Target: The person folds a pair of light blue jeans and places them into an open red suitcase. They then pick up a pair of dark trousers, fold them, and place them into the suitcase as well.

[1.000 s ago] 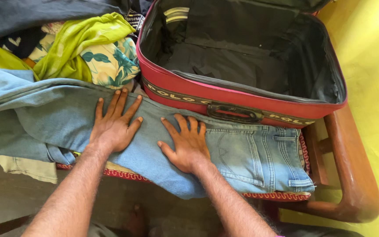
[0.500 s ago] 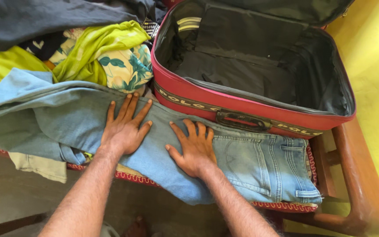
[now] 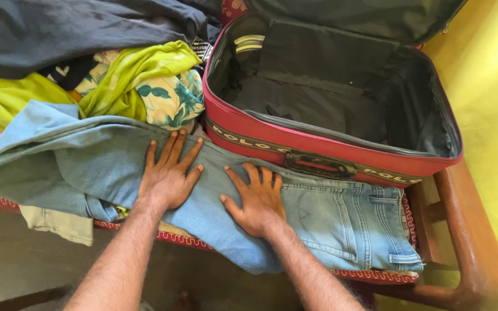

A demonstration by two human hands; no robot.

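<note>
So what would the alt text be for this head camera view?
Two bare hands, left hand and right hand, press flat on light blue jeans laid before an open red suitcase, with a pile of green and floral clothes to the left.

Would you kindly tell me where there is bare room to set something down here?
The open red suitcase has a mostly bare floor, only a striped item at its back-left corner. Left of it, piled clothes crowd everything; both hands press the jeans in front.

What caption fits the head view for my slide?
Left hand and right hand press flat on light blue jeans before an open red suitcase.
</note>
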